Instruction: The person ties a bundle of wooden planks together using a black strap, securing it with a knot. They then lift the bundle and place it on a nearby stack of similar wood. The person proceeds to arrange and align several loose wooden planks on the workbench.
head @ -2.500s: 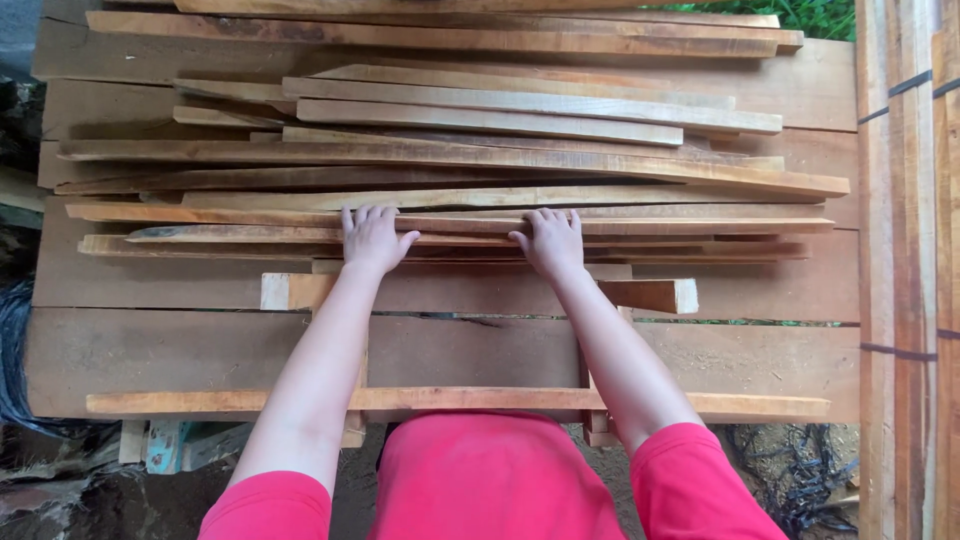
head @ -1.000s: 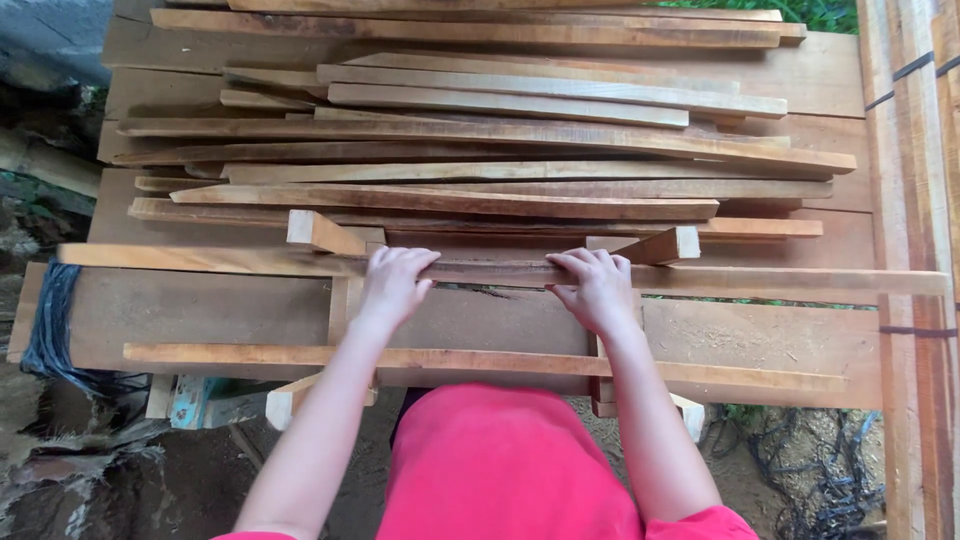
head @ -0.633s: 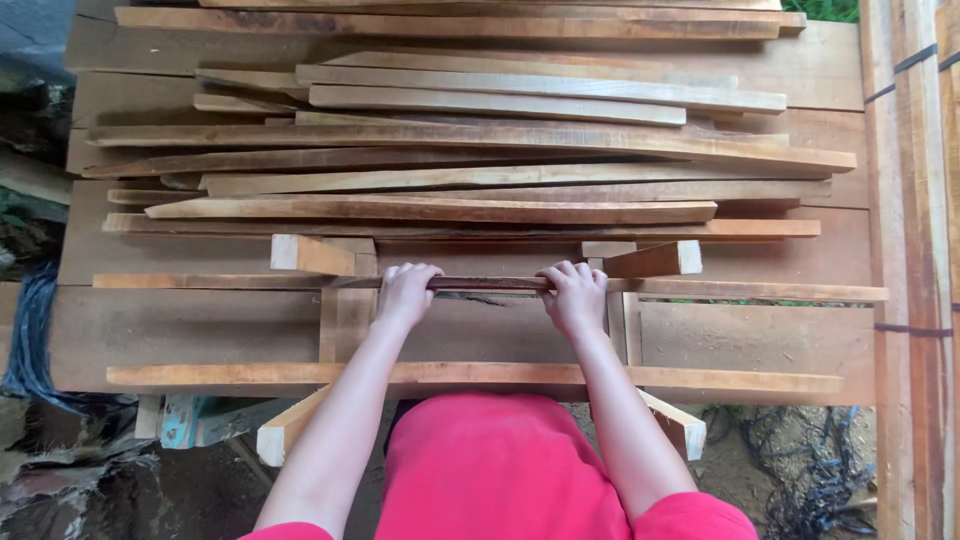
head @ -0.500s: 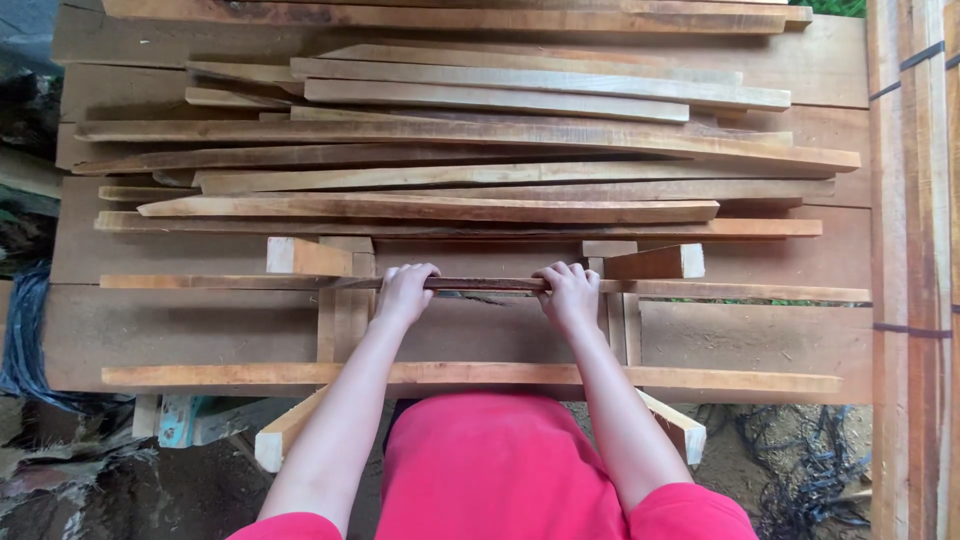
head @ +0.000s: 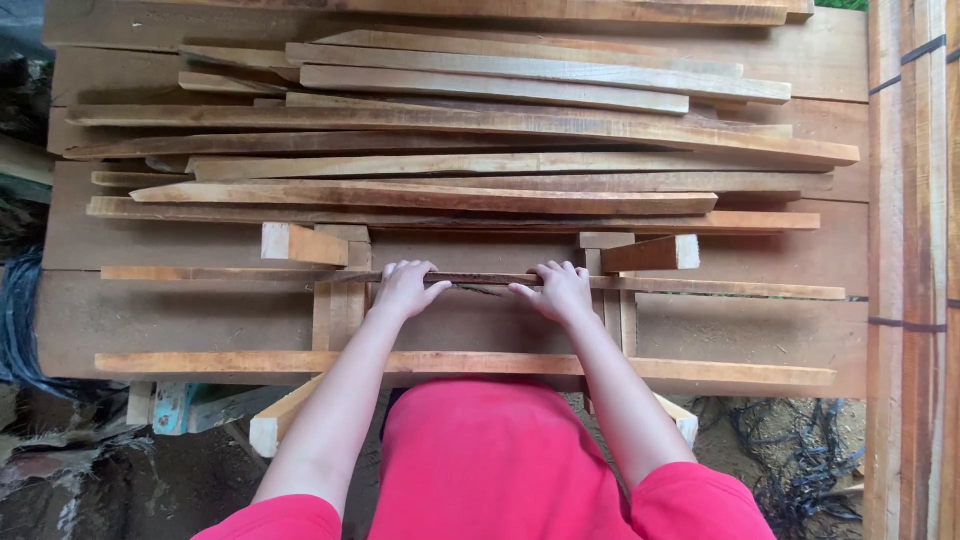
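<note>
At the far left, at nine o'clock, a dark blue cable (head: 18,320) hangs beside the wide wooden boards (head: 180,315) that form the work surface. On those boards a long thin strip (head: 480,279) runs from nine o'clock to three o'clock across the middle of the view. The left hand (head: 405,290) lies over it just left of centre, fingers curled together over the far edge at twelve o'clock and thumb spread toward three o'clock along the near side. The right hand (head: 557,290) grips the same strip just right of centre, fingers bent close together on top and thumb pointing to nine o'clock. A second strip (head: 460,364) lies at six o'clock from both hands, crossed by the forearms. A pile of rough slats (head: 470,170) fills the twelve o'clock side. Upright planks (head: 910,270) stand at three o'clock.
</note>
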